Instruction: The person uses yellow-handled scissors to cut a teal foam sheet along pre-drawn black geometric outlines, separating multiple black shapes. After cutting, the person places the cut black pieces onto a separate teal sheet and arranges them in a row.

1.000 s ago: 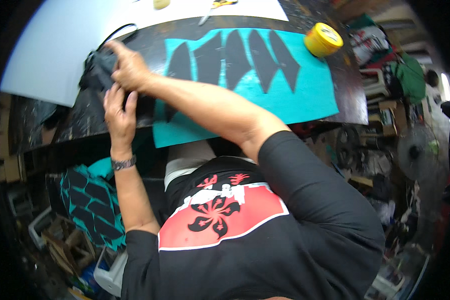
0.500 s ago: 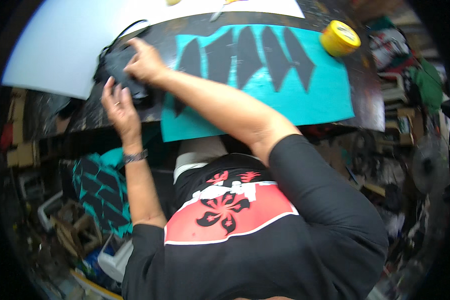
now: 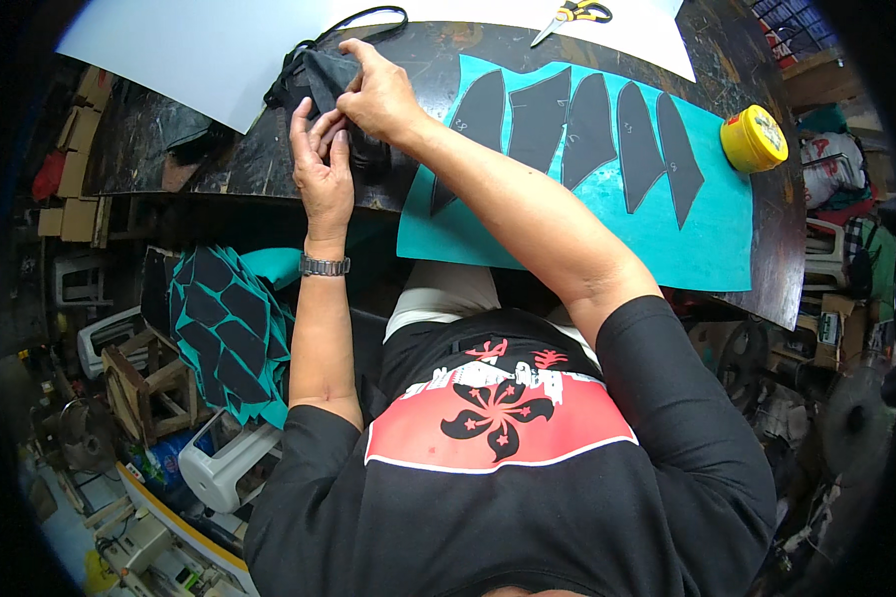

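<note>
At the table's left part lies a small black bag (image 3: 294, 85) with a thin looped strap, its dark grey flap (image 3: 331, 72) raised to a point. My right hand (image 3: 383, 98) reaches across to it, index finger stretched over the flap and thumb curled below, gripping its edge. My left hand (image 3: 321, 177) is just in front of the bag, palm up with fingers apart, its fingertips close to my right thumb. To the right, a teal sheet (image 3: 692, 254) carries several black pointed pattern pieces (image 3: 543, 114) with pale outlines.
A yellow tub (image 3: 754, 139) stands at the sheet's right corner. Yellow-and-black scissors (image 3: 572, 18) lie at the back by a white board (image 3: 637, 32). Left below the table, a stack of teal-and-black cut sheets (image 3: 224, 323) rests above a white plastic stool (image 3: 224, 468) and a wooden stool (image 3: 149, 383).
The whole view has shifted, so the table things appear farther right, and the scissors show fully. My hands have come closer together at the bag, whose flap now stands up more.
</note>
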A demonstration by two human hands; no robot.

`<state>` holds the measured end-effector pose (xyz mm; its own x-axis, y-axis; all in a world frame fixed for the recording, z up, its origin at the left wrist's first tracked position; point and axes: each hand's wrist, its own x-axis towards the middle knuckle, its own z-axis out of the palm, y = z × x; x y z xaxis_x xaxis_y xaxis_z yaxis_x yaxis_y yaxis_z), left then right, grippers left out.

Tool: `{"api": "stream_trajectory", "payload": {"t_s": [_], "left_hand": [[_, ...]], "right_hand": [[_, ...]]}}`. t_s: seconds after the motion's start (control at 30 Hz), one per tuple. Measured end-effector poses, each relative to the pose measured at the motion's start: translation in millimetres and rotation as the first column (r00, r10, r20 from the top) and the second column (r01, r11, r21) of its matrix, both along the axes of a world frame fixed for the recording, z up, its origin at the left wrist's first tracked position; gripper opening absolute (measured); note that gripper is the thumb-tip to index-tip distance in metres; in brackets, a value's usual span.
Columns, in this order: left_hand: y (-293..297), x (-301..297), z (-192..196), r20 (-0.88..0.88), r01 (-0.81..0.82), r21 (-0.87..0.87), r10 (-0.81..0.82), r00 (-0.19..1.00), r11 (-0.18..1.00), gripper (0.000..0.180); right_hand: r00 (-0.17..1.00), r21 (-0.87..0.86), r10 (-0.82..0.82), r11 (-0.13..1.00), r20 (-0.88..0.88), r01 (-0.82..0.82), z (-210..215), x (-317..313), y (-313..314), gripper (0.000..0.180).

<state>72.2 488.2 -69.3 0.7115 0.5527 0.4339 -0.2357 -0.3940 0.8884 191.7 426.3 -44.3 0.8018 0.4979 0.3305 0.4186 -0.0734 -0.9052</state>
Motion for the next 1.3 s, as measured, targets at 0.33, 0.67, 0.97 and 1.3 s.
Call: {"api": "stream_trajectory", "payload": {"t_s": [0.33,0.67,0.97,1.3], "left_hand": [[14,0,12,-0.252,-0.022,0.562,0.196,0.948,0.827,0.022],[-31,46,59,0.038,-0.163,0.579,0.174,0.984,0.799,0.016],[-271,185,43,-0.111,0.522,-0.809,-0.942,0.315,0.27,0.064],[-334,274,5,-0.389,0.696,-0.215,-0.714,0.582,0.685,0.028]], "right_hand": [[0.928,-0.037,-0.272,0.956,0.253,0.29,45,82,-133,0.043],[0.638,-0.264,-0.248,0.758,0.729,0.596,102,75,-396,0.063],[0.95,0.341,-0.311,0.897,0.036,0.281,35,54,-441,0.055],[0.724,-0.055,-0.654,0.749,-0.219,0.66,-9,46,-455,0.081]]}}
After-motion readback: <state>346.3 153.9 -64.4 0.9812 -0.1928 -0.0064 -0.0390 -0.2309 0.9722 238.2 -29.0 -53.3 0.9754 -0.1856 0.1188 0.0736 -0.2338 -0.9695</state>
